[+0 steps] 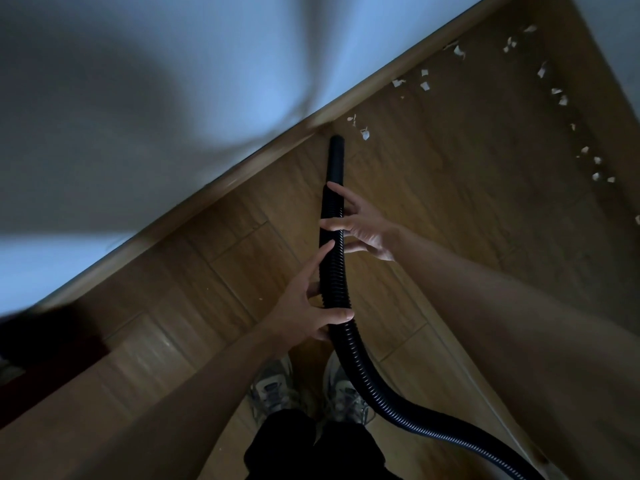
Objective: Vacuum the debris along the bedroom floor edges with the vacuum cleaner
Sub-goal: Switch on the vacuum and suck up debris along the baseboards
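A black ribbed vacuum hose (336, 271) runs from the lower right up to its open nozzle end (337, 142), which sits close to the wooden skirting board (242, 168). My left hand (308, 303) grips the hose lower down, thumb over the top. My right hand (360, 226) holds it higher up, fingers wrapped across it. Small white scraps of debris (364, 133) lie just right of the nozzle. More scraps (424, 85) are scattered along the skirting and along the right-hand edge (595, 168).
A pale wall (156, 98) fills the upper left above the skirting. The floor (450, 202) is wood plank. My two shoes (311, 393) stand below the hands. A dark object (45, 341) sits at the left edge. Another wall edge (620, 46) closes the right.
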Demonstrator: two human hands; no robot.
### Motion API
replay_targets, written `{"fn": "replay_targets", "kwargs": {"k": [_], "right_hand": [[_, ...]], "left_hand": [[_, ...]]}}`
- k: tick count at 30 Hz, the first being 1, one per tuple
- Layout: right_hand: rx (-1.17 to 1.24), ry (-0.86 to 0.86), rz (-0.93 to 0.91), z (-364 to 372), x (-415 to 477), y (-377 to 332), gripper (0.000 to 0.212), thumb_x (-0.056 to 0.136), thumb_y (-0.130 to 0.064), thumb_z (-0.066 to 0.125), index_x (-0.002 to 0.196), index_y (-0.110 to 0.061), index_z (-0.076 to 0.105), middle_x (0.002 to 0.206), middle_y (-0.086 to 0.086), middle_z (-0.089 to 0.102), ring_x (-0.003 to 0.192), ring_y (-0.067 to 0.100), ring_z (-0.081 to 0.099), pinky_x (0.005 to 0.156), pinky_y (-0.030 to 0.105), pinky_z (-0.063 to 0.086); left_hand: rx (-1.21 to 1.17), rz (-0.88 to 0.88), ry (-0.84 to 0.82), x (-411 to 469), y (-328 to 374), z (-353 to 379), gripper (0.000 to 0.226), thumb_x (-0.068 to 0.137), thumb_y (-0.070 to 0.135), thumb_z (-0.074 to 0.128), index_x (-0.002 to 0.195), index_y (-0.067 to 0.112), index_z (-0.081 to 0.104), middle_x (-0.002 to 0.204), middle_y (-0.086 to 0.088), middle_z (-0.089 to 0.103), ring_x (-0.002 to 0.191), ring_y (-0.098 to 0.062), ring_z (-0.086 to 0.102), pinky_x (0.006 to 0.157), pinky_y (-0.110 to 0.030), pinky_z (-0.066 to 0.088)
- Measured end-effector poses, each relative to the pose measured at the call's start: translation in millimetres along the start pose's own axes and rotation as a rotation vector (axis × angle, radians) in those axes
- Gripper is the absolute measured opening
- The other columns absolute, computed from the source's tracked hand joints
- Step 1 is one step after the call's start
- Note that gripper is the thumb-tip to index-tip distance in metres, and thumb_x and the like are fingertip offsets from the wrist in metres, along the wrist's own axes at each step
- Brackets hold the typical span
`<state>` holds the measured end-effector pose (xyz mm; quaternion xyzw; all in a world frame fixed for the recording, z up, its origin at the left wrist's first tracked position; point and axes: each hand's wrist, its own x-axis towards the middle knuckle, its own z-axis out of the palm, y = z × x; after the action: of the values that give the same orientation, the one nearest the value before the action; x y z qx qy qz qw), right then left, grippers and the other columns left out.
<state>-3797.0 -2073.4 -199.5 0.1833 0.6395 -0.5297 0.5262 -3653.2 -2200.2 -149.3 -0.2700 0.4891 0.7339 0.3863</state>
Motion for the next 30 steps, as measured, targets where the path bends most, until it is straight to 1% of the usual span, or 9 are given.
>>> {"fn": "replay_targets", "kwargs": {"k": [4, 6, 9, 11, 15, 20, 25, 27, 30], "right_hand": [[0.051, 0.036, 0.016, -8, -5, 0, 0.062, 0.096, -0.014, 0.063, 0.145, -0.044, 0.041, 0.124, -0.004, 0.056, 0.105, 0.02, 0.065, 0.075, 0.04, 0.059], [0.056, 0.051, 0.014, -14, -6, 1, 0.063, 0.096, -0.011, 0.062, 0.145, -0.044, 0.042, 0.121, -0.003, 0.057, 0.104, 0.021, 0.066, 0.073, 0.039, 0.059], [0.05, 0.075, 0.002, -21, -8, -2, 0.065, 0.095, -0.009, 0.063, 0.146, -0.042, 0.041, 0.121, -0.002, 0.057, 0.103, 0.021, 0.066, 0.08, 0.044, 0.059], [0.051, 0.087, 0.002, -27, -8, -3, 0.065, 0.095, -0.009, 0.063, 0.148, -0.041, 0.04, 0.124, -0.001, 0.057, 0.104, 0.021, 0.066, 0.085, 0.047, 0.058], [0.049, 0.099, -0.003, -35, -8, -10, 0.065, 0.095, -0.01, 0.063, 0.147, -0.041, 0.04, 0.123, -0.001, 0.058, 0.104, 0.022, 0.066, 0.088, 0.049, 0.057], [0.021, 0.094, -0.001, -33, -5, -17, 0.065, 0.095, -0.01, 0.063, 0.147, -0.042, 0.041, 0.123, -0.001, 0.059, 0.101, 0.02, 0.068, 0.079, 0.042, 0.059], [0.017, 0.092, -0.011, -29, 7, -22, 0.063, 0.094, -0.011, 0.065, 0.145, -0.041, 0.044, 0.125, 0.0, 0.057, 0.102, 0.023, 0.067, 0.074, 0.04, 0.06], [0.016, 0.095, -0.023, -28, 12, -26, 0.063, 0.093, -0.011, 0.066, 0.144, -0.041, 0.045, 0.124, -0.001, 0.057, 0.102, 0.022, 0.067, 0.073, 0.04, 0.06], [-0.003, 0.1, -0.024, -32, 15, -30, 0.062, 0.094, -0.01, 0.064, 0.144, -0.041, 0.045, 0.12, -0.002, 0.057, 0.1, 0.019, 0.066, 0.063, 0.033, 0.058]], "left_hand": [[-0.002, -0.014, -0.021, 1, 7, 3, 0.097, 0.079, -0.001, 0.078, 0.137, 0.064, 0.036, 0.127, -0.008, 0.06, 0.101, -0.023, 0.069, 0.064, -0.036, 0.06], [-0.007, 0.002, -0.035, 3, 8, 5, 0.096, 0.079, -0.001, 0.078, 0.139, 0.061, 0.036, 0.125, -0.009, 0.06, 0.096, -0.021, 0.071, 0.064, -0.038, 0.06], [-0.003, 0.046, -0.04, 8, 11, 9, 0.094, 0.078, 0.001, 0.08, 0.141, 0.057, 0.038, 0.125, -0.009, 0.061, 0.093, -0.018, 0.071, 0.07, -0.044, 0.061], [0.003, 0.056, -0.037, 11, 15, 13, 0.094, 0.078, 0.001, 0.08, 0.142, 0.055, 0.037, 0.127, -0.008, 0.06, 0.094, -0.015, 0.071, 0.073, -0.043, 0.061], [-0.025, 0.038, -0.06, 16, 23, 19, 0.094, 0.079, 0.001, 0.079, 0.141, 0.057, 0.036, 0.125, -0.006, 0.061, 0.093, -0.017, 0.072, 0.073, -0.045, 0.061], [-0.019, 0.055, -0.037, 18, 24, 19, 0.095, 0.078, 0.002, 0.08, 0.141, 0.059, 0.036, 0.123, -0.009, 0.062, 0.09, -0.017, 0.072, 0.07, -0.044, 0.061], [-0.1, 0.034, -0.011, 24, 25, 14, 0.094, 0.078, -0.001, 0.078, 0.136, 0.063, 0.04, 0.125, -0.009, 0.063, 0.104, -0.031, 0.068, 0.074, -0.053, 0.06], [-0.135, 0.038, 0.005, 27, 27, 13, 0.095, 0.078, -0.003, 0.078, 0.134, 0.064, 0.041, 0.125, -0.008, 0.063, 0.105, -0.03, 0.067, 0.076, -0.056, 0.059], [-0.132, 0.037, -0.001, 31, 30, 16, 0.096, 0.079, -0.003, 0.077, 0.136, 0.064, 0.039, 0.123, -0.004, 0.066, 0.104, -0.026, 0.069, 0.079, -0.057, 0.059]]}}
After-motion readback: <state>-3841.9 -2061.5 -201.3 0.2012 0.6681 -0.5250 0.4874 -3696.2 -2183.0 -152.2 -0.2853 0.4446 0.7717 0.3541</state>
